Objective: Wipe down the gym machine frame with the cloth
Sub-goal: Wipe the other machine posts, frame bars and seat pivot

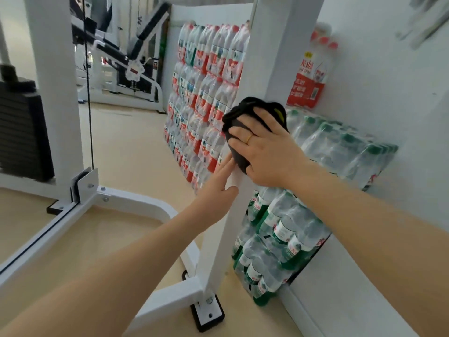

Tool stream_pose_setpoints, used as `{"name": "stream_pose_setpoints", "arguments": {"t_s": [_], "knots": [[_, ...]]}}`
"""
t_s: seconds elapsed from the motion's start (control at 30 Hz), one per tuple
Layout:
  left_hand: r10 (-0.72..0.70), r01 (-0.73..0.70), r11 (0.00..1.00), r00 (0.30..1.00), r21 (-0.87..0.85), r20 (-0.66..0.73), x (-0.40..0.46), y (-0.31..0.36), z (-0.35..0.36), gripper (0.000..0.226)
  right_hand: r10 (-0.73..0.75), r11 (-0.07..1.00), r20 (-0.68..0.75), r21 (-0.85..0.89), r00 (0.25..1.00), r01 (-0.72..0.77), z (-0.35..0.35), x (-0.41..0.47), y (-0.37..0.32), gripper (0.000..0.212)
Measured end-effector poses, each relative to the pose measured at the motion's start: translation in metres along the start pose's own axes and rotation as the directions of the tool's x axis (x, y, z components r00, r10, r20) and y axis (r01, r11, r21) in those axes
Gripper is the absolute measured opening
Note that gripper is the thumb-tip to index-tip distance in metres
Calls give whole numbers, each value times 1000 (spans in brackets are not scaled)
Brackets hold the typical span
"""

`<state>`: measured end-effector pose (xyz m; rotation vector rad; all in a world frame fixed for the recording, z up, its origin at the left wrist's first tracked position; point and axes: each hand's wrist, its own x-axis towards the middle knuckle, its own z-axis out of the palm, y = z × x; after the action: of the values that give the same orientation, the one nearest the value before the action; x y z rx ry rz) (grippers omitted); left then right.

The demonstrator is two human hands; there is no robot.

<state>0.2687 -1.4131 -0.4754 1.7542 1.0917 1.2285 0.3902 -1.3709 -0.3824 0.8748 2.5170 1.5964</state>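
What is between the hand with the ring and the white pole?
Only the black cloth. The right hand presses it against the white upright post; the left hand touches the post just below, bare.

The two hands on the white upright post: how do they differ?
The right hand presses a black cloth against the white metal post and wears a gold ring; the left hand is bare, lower, and holds no cloth. Both touch the post.
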Motion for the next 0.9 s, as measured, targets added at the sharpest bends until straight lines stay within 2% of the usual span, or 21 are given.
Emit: {"name": "stream_pose_setpoints", "arguments": {"t_s": [0.13, 0.23, 0.37, 0.47, 0.57, 0.63, 0.73, 0.8, 0.9], "knots": [[-42, 42, 997, 999, -68, 6, -1, 4, -7, 73, -77, 997, 57, 33, 995, 75, 3, -4, -2, 56], [-61, 60, 994, 998, -90, -17, 3, 16, -18, 65, -131, 991, 12, 1, 991, 131, -14, 6, 32, 56], [27, -33, 998, 991, -50, -129, 22, 43, -43, 62, -44, 994, -44, -99, 998, 39, -50, 31, 85, 60], [105, -100, 994, 990, 51, -97, 34, 56, -53, 62, 31, 990, 30, -141, 999, -27, -67, 45, 97, 67], [104, -99, 992, 992, 79, -68, 38, 50, -48, 65, 95, 972, 85, -224, 992, -74, -64, 49, 83, 72], [123, -118, 989, 991, 85, -61, 36, 44, -37, 66, 66, 968, 106, -249, 992, -37, -48, 42, 65, 70], [153, -147, 987, 984, 69, -95, 28, 31, -24, 63, -39, 972, 232, -216, 972, 91, -31, 26, 36, 67], [91, -85, 993, 993, 80, -76, 21, 17, -18, 65, -107, 969, 252, -190, 962, 158, -32, 21, 37, 65], [-36, 38, 997, 999, 72, -33, 14, -2, -12, 67, -44, 973, 134, -219, 990, 73, -46, 23, 64, 58]]}}
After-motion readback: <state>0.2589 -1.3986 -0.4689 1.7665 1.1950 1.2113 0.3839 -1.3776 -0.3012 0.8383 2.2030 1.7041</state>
